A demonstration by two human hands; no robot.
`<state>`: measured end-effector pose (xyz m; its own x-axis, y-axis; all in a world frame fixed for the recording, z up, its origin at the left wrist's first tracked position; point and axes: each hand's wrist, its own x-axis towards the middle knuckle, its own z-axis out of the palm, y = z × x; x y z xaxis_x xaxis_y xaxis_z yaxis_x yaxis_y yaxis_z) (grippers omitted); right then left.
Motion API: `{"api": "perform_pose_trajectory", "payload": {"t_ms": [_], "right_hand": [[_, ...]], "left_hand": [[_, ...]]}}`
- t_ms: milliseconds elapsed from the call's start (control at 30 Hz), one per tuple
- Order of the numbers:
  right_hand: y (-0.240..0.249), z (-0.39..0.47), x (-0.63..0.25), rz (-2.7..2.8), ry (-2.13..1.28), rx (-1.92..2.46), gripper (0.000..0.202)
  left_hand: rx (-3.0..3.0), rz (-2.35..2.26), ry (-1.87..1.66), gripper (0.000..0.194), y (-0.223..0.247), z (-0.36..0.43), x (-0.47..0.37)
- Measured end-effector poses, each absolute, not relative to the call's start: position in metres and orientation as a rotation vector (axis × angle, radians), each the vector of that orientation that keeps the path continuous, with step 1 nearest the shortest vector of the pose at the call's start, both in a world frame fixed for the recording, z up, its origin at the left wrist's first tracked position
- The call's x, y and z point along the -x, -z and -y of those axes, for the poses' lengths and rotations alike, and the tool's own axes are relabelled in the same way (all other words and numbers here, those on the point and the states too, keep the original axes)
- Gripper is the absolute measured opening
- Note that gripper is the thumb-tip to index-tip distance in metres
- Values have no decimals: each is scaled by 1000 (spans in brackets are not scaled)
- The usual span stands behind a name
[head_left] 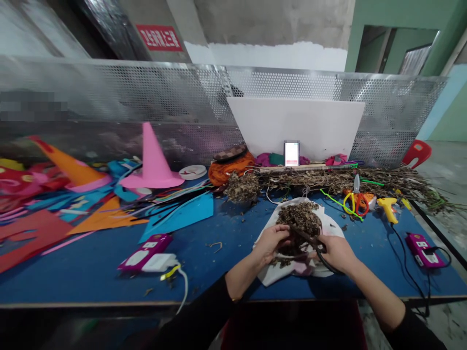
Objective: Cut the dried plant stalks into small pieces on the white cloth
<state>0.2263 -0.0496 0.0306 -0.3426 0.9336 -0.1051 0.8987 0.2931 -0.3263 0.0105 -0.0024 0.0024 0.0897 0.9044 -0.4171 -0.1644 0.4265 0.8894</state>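
Dried plant heap lies beneath and just beyond the fingers, on a crumpled white sheet. The right hand grips dark scissors by the handles, blades angled toward the left fingers. The left hand curls its fingers at the heap; whether they pinch a piece, I cannot tell. Farther out, right of the fingers, is a yellow glue gun. Beyond the fingers come a brown clump to the left, dry stems, then a white board.
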Motion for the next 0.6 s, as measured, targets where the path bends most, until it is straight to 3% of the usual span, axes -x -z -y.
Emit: {"api": "perform_pose_trajectory", "payload": {"t_ms": [233,433,600], "right_hand": [[-44,80,-249,2404,-456,1704,47],[-24,100,-300,1970,-565,1861,46],[0,98,-338,1750,-189,2221,47]], "left_hand": [[-1771,-1390,-798,33,-3,9,6],[-2353,-1517,-820,32,-20,9,-1],[-2601,-1278,-829,42,-27,-13,-38]]}}
